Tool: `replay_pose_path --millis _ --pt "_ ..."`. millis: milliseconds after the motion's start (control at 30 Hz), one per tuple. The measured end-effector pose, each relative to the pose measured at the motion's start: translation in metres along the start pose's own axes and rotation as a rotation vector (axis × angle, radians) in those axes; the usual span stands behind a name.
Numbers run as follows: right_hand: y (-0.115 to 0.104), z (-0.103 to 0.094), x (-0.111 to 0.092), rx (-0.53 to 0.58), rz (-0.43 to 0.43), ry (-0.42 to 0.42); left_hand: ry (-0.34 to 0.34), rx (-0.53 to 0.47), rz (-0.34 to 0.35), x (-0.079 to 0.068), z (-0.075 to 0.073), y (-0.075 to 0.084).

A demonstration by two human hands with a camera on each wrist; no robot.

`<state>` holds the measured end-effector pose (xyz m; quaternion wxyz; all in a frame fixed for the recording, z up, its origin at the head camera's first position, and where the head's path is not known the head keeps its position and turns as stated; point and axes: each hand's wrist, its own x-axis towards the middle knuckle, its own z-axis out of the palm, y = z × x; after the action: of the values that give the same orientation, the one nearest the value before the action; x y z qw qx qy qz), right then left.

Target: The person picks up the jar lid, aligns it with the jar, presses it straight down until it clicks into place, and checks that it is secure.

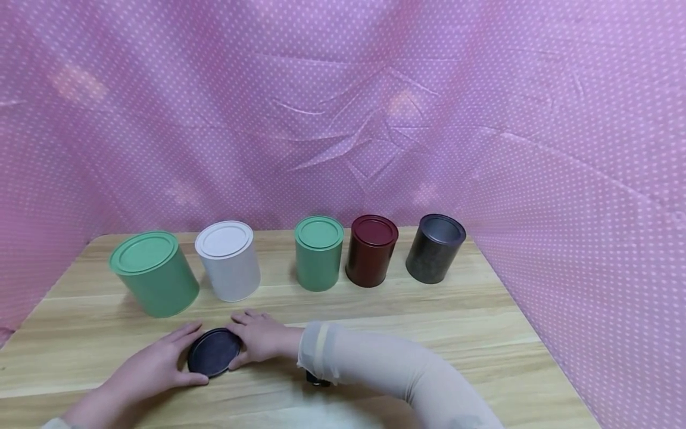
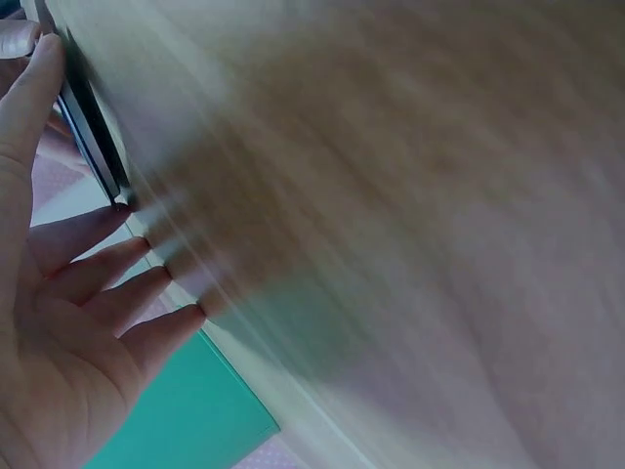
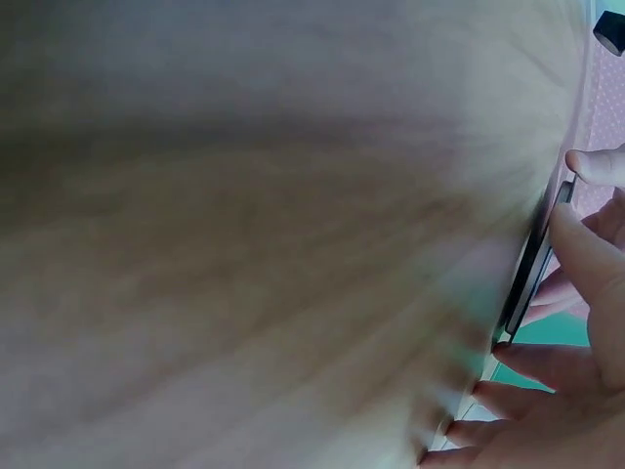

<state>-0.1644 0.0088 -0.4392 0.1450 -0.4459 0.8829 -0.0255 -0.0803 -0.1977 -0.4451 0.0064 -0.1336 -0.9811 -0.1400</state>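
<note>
Near the table's front left, a round black lid lies between the two hands. On its left side, the left hand holds the rim with thumb and forefinger. From the opposite side the right hand holds the rim the same way, its arm reaching across from the right. Both wrist views show the lid edge-on, low over the tabletop, with the other fingers spread near the wood. Whether the lid touches the table I cannot tell. A dark grey can without a lid stands at the back right.
Along the back stand a large green can, a white can, a smaller green can and a dark red can, all lidded. Pink dotted cloth hangs behind and beside the wooden table.
</note>
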Motion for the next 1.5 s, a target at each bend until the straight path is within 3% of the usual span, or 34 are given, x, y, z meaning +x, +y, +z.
replay_pose_path --millis 233,767,967,1233,1500 --pt "0.004 -0.004 -0.003 0.042 -0.039 0.036 0.027 -0.024 -0.013 0.001 0.001 0.004" --pt "0.015 -0.007 -0.003 0.253 -0.073 0.084 0.129 -0.077 -0.015 0.002 0.000 0.009" --pt "0.018 -0.009 -0.007 0.356 -0.052 0.117 0.147 -0.095 -0.037 0.004 -0.003 0.014" --pt "0.024 -0.011 -0.010 0.407 -0.135 0.229 0.191 -0.084 -0.009 0.007 -0.012 0.018" --pt "0.032 -0.024 -0.022 0.447 -0.099 0.248 0.205 -0.111 -0.011 0.014 -0.020 0.027"
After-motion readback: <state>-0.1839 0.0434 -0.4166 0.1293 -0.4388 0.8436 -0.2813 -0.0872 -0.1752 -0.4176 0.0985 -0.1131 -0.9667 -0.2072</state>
